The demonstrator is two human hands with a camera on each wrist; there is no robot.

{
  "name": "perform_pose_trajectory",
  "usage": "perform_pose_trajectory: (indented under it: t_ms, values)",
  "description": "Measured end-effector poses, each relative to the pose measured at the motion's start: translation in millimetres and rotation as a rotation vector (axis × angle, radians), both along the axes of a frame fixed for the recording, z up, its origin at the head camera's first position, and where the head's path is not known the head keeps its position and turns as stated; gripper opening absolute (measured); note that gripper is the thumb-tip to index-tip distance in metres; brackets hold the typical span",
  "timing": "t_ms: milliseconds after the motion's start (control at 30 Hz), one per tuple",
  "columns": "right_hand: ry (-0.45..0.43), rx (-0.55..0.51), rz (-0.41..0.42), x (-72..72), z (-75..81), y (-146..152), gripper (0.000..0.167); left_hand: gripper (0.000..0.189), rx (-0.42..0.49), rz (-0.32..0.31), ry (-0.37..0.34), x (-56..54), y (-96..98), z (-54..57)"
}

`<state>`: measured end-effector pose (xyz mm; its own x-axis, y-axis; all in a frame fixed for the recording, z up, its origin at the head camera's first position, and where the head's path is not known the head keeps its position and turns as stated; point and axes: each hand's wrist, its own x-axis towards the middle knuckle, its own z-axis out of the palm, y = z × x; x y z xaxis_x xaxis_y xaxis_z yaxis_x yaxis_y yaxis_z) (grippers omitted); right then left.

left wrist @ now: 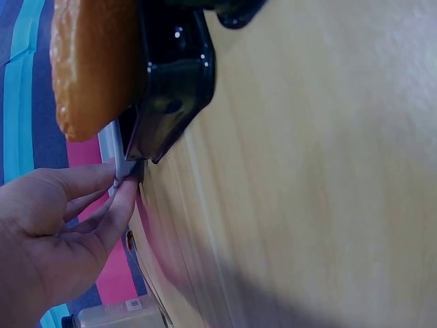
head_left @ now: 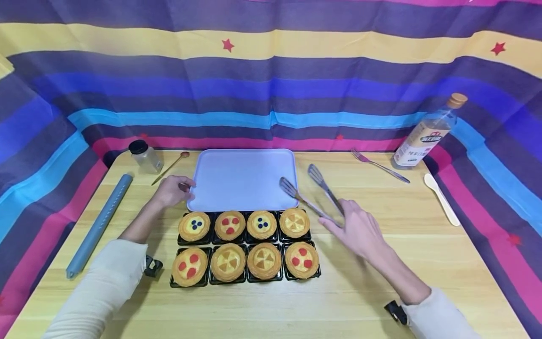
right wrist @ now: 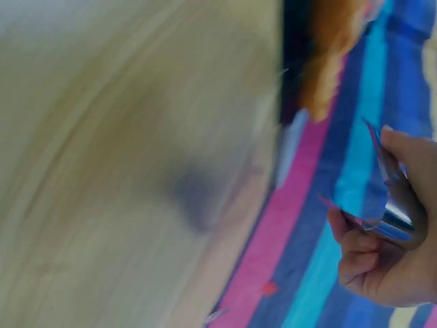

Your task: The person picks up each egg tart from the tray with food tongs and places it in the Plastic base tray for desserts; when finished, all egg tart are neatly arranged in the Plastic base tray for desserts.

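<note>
My left hand (head_left: 172, 190) pinches the left edge of a pale lavender tray (head_left: 245, 181) between thumb and fingers. The left wrist view shows that grip on the tray rim (left wrist: 122, 166) more closely. In my right hand (head_left: 360, 228) I hold metal tongs (head_left: 314, 207), their slotted ends spread apart near the tray's right side, with nothing between them. The right wrist view shows the fingers around the tongs (right wrist: 399, 220). In front of the tray, two rows of egg tarts (head_left: 228, 262) sit in black plastic holders (head_left: 213, 281). Their tops carry red, blue or tan triangular pieces.
At left stand a black-lidded jar (head_left: 148, 157), a small wooden spoon (head_left: 169, 168) and a grey-blue rod (head_left: 99, 226). At right are a fork (head_left: 378, 165), a labelled bottle (head_left: 423, 136) and a white spoon (head_left: 442, 199). Striped cloth (head_left: 271, 89) borders the wooden table (head_left: 271, 310).
</note>
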<state>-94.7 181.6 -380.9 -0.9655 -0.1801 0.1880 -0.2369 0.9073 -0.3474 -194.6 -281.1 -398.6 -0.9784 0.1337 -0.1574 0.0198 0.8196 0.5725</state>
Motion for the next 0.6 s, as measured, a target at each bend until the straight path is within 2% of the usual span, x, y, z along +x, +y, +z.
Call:
perform_pose_trajectory:
  t_ms: [167, 400, 600]
  values:
    - [-0.122, 0.082, -0.102, -16.8, -11.4, 9, 0.088, 0.033, -0.008, 0.010, -0.009, 1.4, -3.7, 0.2]
    - [-0.293, 0.157, -0.158, -29.6, -24.4, 8, 0.096, 0.032, -0.012, 0.013, -0.005, 1.8, -4.4, -1.6]
    - [-0.342, 0.185, -0.182, -33.5, -29.8, 5, 0.100, 0.031, -0.005, 0.008, 0.012, -0.5, -1.9, -4.3]
